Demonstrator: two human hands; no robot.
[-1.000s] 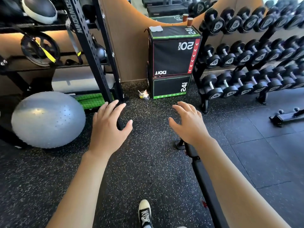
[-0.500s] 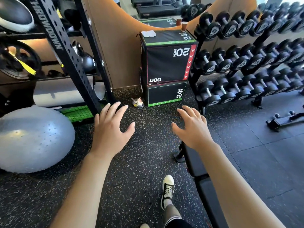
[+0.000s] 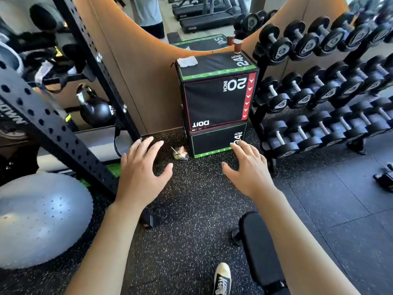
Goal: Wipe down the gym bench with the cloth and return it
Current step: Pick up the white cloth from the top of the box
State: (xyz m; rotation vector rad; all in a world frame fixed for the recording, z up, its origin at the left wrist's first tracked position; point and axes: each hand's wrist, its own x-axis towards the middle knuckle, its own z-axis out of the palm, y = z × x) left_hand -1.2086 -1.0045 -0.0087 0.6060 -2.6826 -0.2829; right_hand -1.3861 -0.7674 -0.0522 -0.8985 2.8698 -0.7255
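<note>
— Reaching out, your left hand (image 3: 140, 177) had its fingers spread and held nothing; where was the cloth (image 3: 187, 61) from there?

— Ahead and above your fingertips, on the back left corner of the top of the stacked boxes (image 3: 214, 99). It looked white, crumpled, small.

— And your right hand (image 3: 247, 170)?

— Fingers loose and apart too, empty. I'd judge both hands about equally near, the cloth between them. The bench (image 3: 260, 248) lay low under your right forearm, its long axis running back toward you.
</note>
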